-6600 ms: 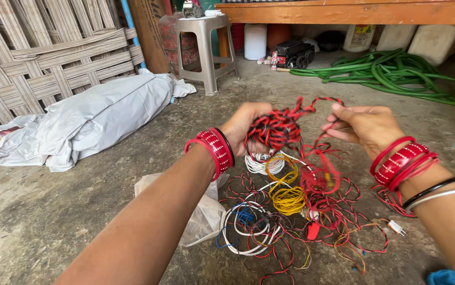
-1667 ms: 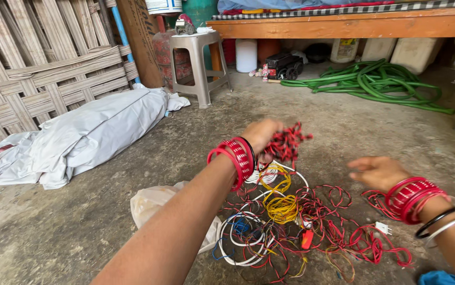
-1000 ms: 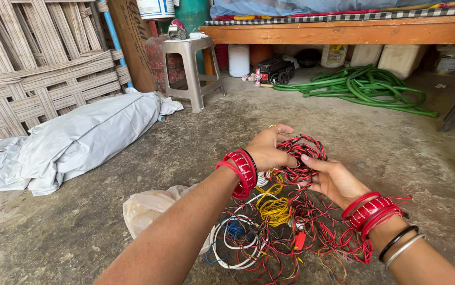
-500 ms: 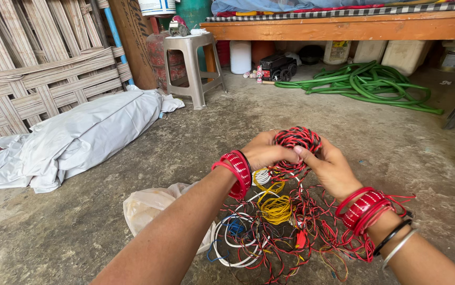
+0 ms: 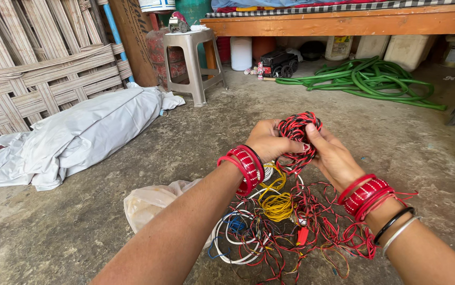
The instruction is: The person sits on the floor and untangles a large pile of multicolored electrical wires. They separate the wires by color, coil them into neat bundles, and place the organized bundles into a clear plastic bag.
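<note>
My left hand and my right hand both grip a wound bundle of red and black wire, held above the floor between them. Loose strands trail from the bundle down to a tangled pile of red wire on the concrete. In that pile lie a yellow wire coil and a white wire coil with some blue wire. Both wrists carry red bangles.
A pale plastic bag lies left of the pile. A large white sack rests by a woven bamboo wall. Farther off are a grey plastic stool, a coiled green hose and a wooden bench with containers underneath.
My right hand swung in from the right and closed on the wire bundle beside my left hand. The bundle has become tighter and rounder.
</note>
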